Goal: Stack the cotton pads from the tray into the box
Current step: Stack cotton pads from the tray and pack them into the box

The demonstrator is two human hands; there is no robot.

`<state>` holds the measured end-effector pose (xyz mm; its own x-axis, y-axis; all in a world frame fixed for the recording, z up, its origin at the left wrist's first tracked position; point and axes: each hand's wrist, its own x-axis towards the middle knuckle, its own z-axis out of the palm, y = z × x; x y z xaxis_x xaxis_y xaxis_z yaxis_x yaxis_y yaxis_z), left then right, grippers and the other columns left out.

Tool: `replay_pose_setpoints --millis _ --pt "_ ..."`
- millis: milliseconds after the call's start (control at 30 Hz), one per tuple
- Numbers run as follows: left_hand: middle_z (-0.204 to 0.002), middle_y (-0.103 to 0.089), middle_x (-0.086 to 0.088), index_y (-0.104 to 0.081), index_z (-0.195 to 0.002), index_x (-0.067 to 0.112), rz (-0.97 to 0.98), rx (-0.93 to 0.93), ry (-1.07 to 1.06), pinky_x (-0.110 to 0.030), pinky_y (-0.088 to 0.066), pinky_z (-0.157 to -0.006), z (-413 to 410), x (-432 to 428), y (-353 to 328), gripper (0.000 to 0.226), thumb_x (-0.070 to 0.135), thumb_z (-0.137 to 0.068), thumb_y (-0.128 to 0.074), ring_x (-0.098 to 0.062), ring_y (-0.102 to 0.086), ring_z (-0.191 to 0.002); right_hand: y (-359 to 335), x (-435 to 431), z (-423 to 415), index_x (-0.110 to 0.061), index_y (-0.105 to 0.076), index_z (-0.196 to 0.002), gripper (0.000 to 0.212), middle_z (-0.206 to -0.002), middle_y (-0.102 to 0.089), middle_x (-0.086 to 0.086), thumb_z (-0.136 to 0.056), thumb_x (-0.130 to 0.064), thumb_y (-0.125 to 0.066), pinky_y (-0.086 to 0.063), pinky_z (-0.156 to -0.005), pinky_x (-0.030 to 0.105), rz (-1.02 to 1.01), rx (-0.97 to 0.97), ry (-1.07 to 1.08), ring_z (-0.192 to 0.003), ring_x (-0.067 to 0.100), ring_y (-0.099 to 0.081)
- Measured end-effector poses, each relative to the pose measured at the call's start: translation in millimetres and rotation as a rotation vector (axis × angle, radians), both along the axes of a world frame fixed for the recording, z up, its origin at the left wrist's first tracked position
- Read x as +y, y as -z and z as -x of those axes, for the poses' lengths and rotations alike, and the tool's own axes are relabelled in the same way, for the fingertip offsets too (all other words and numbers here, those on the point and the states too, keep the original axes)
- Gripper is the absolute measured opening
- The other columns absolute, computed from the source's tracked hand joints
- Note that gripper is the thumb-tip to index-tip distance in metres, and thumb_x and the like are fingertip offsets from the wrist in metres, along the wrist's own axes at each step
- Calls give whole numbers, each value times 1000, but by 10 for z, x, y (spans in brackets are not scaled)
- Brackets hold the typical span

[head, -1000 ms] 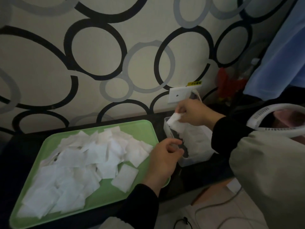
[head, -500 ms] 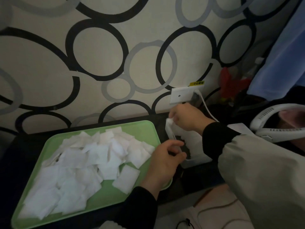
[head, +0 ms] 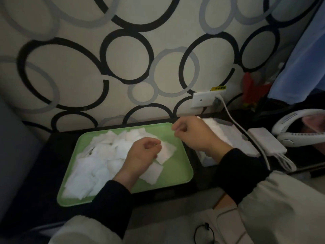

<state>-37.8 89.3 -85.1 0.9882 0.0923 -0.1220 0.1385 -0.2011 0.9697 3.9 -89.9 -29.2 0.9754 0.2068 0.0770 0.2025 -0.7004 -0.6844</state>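
Cotton pads (head: 105, 155) on a green tray (head: 175, 171), dark desk (head: 44, 155), wall (head: 123, 55) with rings.
Left grip (head: 142, 155) curls over pads, hold unclear; right grip (head: 191, 132) curls empty near the box (head: 233, 136).

The tray (head: 177, 173) looked like smooth green plastic with a dull sheen, and the cotton pads (head: 105, 155) on it were soft, matt white fibre. The box (head: 209, 162) was thin, clear plastic; the left sleeve (head: 112, 199) was matt black cloth.
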Motion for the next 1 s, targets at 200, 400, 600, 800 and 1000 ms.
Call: replay_pose_setpoints --millis 200,400,600,800,1000 --pt "-97 -72 -7 -69 -103 20 -83 31 -54 -27 -49 -65 311 576 -58 10 19 -94 -66 -17 -65 -79 493 456 336 -20 -66 -102 24 -107 -66 -1 -82 -30 -75 -49 -87 28 258 198 -106 -100 18 -62" --pt "-92 -72 -4 -69 -100 21 -159 80 -35 -27 -51 -64 440 917 -21 7 20 -93 -67 -17 -67 -78 626 599 402 -25 -58 -109 50 -106 -61 -5 -72 -52 -79 -48 -82 32 403 204 -64 -97 16 -57" --pt "-92 -73 -1 -70 -99 23 -183 113 -35 -28 -51 -65 474 1087 1 7 22 -92 -68 -17 -68 -78 708 689 286 -24 -62 -92 33 -98 -63 -3 -71 -38 -83 -45 -74 28 360 288 -121 -89 15 -57" --pt "-97 -73 -2 -68 -103 23 -74 132 -26 -27 -53 -67 523 1070 -55 12 21 -91 -68 -17 -70 -84 638 727 290 -19 -56 -67 22 -70 -55 -7 -70 -18 -78 -41 -61 28 316 204 -221 -67 13 -52" --pt "-107 -71 1 -64 -115 26 -28 59 97 -23 -55 -76 537 981 -47 52 21 -70 -90 -15 -69 -98 454 715 359 -22 -58 -86 38 -83 -64 2 -67 -5 -86 -44 -63 23 -175 244 -293 -67 11 -53"
